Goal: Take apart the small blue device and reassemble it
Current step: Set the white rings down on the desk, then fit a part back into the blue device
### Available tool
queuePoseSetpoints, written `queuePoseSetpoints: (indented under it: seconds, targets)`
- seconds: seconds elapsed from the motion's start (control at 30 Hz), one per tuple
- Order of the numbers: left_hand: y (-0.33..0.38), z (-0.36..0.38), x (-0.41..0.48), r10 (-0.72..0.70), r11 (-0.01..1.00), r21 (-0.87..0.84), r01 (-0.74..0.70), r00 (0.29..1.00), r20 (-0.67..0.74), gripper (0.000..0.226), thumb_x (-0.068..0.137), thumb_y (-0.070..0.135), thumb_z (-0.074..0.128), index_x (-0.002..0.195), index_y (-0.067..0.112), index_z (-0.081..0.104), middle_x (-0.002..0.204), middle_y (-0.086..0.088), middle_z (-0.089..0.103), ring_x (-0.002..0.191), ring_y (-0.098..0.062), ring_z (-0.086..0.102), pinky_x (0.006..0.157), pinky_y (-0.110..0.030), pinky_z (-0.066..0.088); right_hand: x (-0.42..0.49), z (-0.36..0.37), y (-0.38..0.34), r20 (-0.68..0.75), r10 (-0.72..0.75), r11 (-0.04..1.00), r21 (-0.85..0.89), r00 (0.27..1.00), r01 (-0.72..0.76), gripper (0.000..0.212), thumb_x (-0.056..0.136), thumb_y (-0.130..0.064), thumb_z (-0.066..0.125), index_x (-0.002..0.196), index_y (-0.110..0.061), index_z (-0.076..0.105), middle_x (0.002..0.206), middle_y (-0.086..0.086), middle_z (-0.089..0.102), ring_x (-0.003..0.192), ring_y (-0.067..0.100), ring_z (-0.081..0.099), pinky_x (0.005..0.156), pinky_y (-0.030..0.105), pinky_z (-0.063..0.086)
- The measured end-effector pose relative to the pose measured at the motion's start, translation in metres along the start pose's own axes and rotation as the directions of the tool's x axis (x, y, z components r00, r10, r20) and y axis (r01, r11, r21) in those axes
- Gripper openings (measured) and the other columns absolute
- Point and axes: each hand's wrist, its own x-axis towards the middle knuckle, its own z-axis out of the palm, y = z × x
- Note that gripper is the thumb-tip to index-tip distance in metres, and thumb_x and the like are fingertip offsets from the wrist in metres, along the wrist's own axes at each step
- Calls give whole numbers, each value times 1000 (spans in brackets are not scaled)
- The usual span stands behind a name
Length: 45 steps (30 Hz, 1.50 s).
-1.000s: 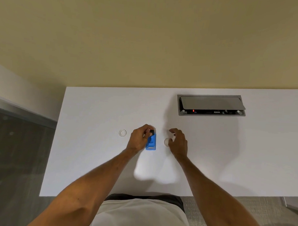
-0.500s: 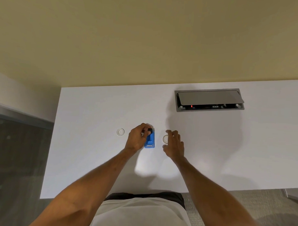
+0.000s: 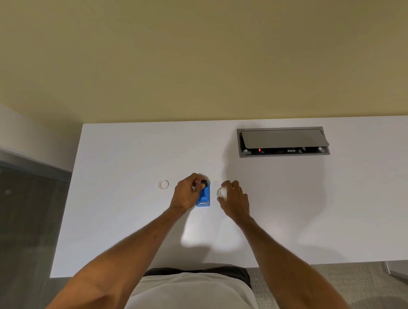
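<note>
Person's torso at bottom edge, both arms out over white desk [image 3: 126, 221]. Left hand [image 3: 186, 195] pinches a small black piece [image 3: 204, 183] at far end of blue device [image 3: 203, 198], which lies flat mid-desk. Right hand [image 3: 235, 200] loosely open, fingers round a white ring [image 3: 222, 193] just right of device; can't tell if touching. 2nd white ring [image 3: 163, 184] left, apart. Far right: grey cable box [image 3: 282, 141], lid ajar.

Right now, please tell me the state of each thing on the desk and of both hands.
Blue device: flat on the desk, black piece at its far end.
Left hand: grip pinched on the black piece.
Right hand: open, fingers curled around the near white ring.
Far white ring: flat, untouched.
Cable box lid: partly open.
</note>
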Motion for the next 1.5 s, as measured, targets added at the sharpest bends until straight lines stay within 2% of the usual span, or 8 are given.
queuePoseSetpoints:
  seconds: [0.13,0.27,0.4,0.63,0.8,1.0,1.3,1.5]
  targets:
    - [5,1,-2,23,1000,-12,-23,1000,-17,19,108,22,60,125,16,68,124,-2,77,112,-25,72,95,-32,56,1,-11,-6,-49,-43,996,72,998,47,52,97,-40,68,142,-21,48,140,1,54,123,18,60,107,36,52]
    - [10,-2,-7,16,998,-62,-19,999,-50,25,109,22,59,133,17,63,129,-4,76,115,-27,74,103,-41,61,3,-23,-15,-93,-91,978,180,991,106,48,98,-40,69,137,-17,56,136,1,60,118,18,65,105,36,55]
    - [12,-5,-11,8,996,-84,-15,996,-87,18,108,18,58,122,15,69,121,-2,78,111,-26,73,103,-45,59,0,-26,-22,-107,-99,933,335,989,129,44,98,-32,71,134,-10,60,132,8,64,113,21,68,100,34,59]
    - [15,-12,-18,39,995,-90,-50,993,-114,19,110,16,56,117,14,73,117,0,79,109,-23,74,103,-45,59,-7,-25,-30,-121,-93,844,518,988,142,40,94,-14,76,127,1,58,125,16,67,114,31,69,102,44,59]
    - [13,-13,-22,26,991,-127,-46,988,-152,18,109,17,58,119,14,72,117,1,80,109,-22,74,102,-45,60,-4,-30,-32,-98,-159,841,508,982,187,37,92,-10,76,123,0,58,121,14,70,112,31,69,102,45,57]
    - [10,-14,-28,56,990,-116,-76,985,-163,14,104,13,62,112,14,73,107,1,80,102,-23,74,97,-48,60,-3,-38,-36,-66,-239,851,466,969,242,46,93,-7,75,137,-9,63,139,5,67,126,23,64,112,40,50]
    - [8,-15,-30,106,994,5,-106,980,-167,22,107,17,58,124,13,72,120,-2,78,112,-25,72,104,-46,58,-9,-32,-39,-85,-228,843,481,970,240,39,93,-6,74,131,-3,65,134,10,70,122,27,66,106,31,51]
    - [7,-14,-32,133,991,20,-132,977,-168,19,105,11,61,120,12,72,119,-3,76,111,-26,71,105,-46,58,-11,-28,-41,-87,-227,836,493,970,240,37,94,-8,75,129,0,64,130,13,71,119,29,67,108,42,55]
